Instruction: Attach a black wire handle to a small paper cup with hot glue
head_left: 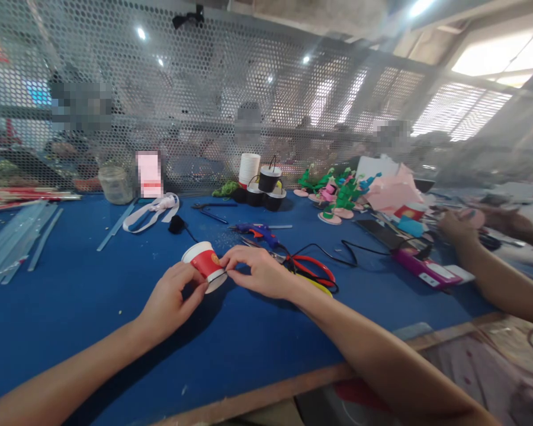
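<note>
A red and white paper cup (203, 260) is tilted on its side just above the blue table. My left hand (173, 296) is closed on it, thumb and fingers at its lower left edge. My right hand (257, 270) is closed in a pinch at the cup's right edge, on a strand of black yarn that crosses the cup near its lower end. The tips of these fingers are partly hidden. Behind the cup lies a small ball of black yarn (176, 225), its strand leading toward the cup.
A blue glue gun (262, 232), red-handled scissors (315, 267) and black pliers (211, 210) lie beyond my hands. Clear strips (18, 242) are at left; stacked white cups (249, 168) and green figures (344, 198) stand behind. At right another person's hands (459, 225) work.
</note>
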Tool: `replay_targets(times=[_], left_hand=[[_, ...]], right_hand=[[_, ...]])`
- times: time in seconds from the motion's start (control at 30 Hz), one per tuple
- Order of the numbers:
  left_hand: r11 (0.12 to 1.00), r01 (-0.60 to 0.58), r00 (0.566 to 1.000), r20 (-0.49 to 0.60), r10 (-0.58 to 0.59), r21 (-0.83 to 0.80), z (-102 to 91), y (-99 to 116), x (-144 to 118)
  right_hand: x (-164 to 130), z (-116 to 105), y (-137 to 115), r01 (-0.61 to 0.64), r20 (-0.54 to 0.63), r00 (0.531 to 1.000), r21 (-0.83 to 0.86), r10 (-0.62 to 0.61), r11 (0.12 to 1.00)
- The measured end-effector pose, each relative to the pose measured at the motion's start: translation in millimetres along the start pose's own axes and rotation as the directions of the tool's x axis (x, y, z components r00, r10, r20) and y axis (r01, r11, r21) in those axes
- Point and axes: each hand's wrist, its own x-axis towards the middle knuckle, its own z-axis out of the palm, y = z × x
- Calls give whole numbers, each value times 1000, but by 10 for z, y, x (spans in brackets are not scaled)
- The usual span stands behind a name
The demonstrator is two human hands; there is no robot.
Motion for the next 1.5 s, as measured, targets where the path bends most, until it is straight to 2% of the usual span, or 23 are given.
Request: replay_targets(times=[0.53,0.67,0.83,0.9,0.97,1.03,1.1,1.3,1.4,1.5], left_hand=[[996,81,997,-4,-81,39,10,33,4],[978,196,980,32,-195,-71,7,40,19],[886,403,914,150,-377,-229,0,0,51],[863,442,897,123,-424,-246,1,-30,68],[864,454,888,33,-459,-218,1,-52,84],[872,457,879,-56,-473,-175,-2,-61,95],[877,457,878,-84,-472,-146,-14,-57,102],[896,434,899,-15,-437,-91,-111,-82,129],[878,445,896,73,-439,-176,-158,-134,157],[822,480,877,202,-436,-306,-181,-162,196]], right_hand=[[-7,11,4,38,-2,999,-45,-39,998],[-9,13,7,43,-9,999,-44,-44,998],[-12,19,11,44,-13,999,-51,-45,998],[-10,17,9,44,-10,999,-60,-44,997],[-5,12,6,44,-8,999,-70,-44,997],[0,5,2,42,-5,999,-78,-43,996],[2,3,0,38,-2,999,-81,-38,996],[-1,30,2,44,22,999,-77,-42,996],[-1,37,7,47,14,999,-80,-46,996],[2,31,12,48,12,999,-82,-47,995]])
